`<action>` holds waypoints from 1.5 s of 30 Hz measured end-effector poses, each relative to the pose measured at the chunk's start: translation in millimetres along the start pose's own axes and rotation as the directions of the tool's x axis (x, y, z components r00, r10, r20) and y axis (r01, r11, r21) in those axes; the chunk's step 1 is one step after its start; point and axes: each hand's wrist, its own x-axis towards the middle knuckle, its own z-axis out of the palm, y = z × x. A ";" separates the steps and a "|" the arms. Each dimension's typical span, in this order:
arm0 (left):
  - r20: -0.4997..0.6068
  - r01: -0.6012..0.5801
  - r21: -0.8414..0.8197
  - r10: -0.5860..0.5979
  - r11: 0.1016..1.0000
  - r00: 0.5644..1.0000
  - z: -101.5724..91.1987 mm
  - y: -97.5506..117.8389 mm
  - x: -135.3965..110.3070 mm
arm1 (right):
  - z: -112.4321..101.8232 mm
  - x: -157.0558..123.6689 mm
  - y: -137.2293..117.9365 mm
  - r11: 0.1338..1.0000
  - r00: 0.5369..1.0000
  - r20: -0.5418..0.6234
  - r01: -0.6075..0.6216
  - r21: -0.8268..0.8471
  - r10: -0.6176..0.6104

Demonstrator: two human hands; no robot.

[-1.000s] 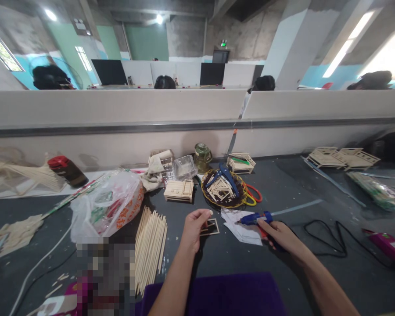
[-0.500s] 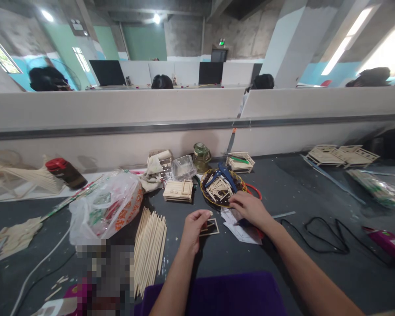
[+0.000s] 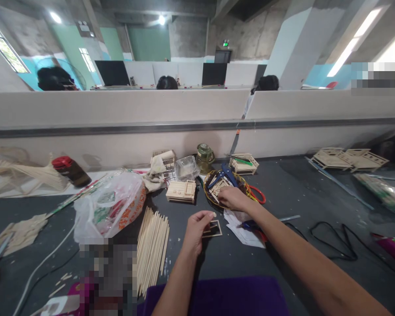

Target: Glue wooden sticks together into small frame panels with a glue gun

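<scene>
My left hand [image 3: 197, 226] is closed in a pinch, with the pale end of a small wooden piece [image 3: 214, 214] showing at the fingertips. Beside and partly behind that hand lies a small rectangular stick frame [image 3: 219, 229] on the dark table. My right hand [image 3: 234, 197] reaches into a round woven basket [image 3: 208, 198], its curled fingertips down among short cut sticks [image 3: 216, 190]. What those fingers grip, if anything, is hidden. A blue tool [image 3: 229, 176] lies across the sticks in the basket.
Long wooden sticks [image 3: 153, 250] lie left of my left hand. Behind them stand a plastic bag [image 3: 108, 210], a small stick model [image 3: 181, 192] and a green jar [image 3: 204, 158]. White papers [image 3: 243, 232] lie under my right forearm; a black cord [image 3: 335, 245] loops further right.
My right hand has moved left and deeper into the basket, onto the short sticks. The left hand keeps its pinch by the frame. The whole view has shifted slightly.
</scene>
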 end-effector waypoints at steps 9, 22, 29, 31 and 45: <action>-0.038 0.006 0.001 -0.006 1.000 0.999 -0.3 4.0 -0.4 | -12.9 -28.7 -30.5 0.964 0.980 -0.167 -0.063 0.258 0.109; 0.062 -0.118 0.124 0.111 0.985 0.992 3.8 10.9 -7.8 | -27.3 -57.0 -60.7 0.663 0.973 -0.156 0.006 0.749 0.168; 0.097 -0.139 0.141 0.126 0.980 0.987 4.6 12.0 -7.9 | -29.2 -57.7 -56.1 0.705 0.984 -0.107 -0.027 0.709 0.145; 0.097 -0.140 0.154 0.126 0.978 0.987 5.3 12.3 -8.2 | -29.6 -57.6 -55.6 0.715 0.984 -0.100 -0.036 0.698 0.147; 0.109 -0.150 0.195 0.131 0.969 0.985 5.0 12.1 -8.1 | -35.0 -59.8 -54.3 0.737 0.982 -0.123 -0.023 0.675 0.143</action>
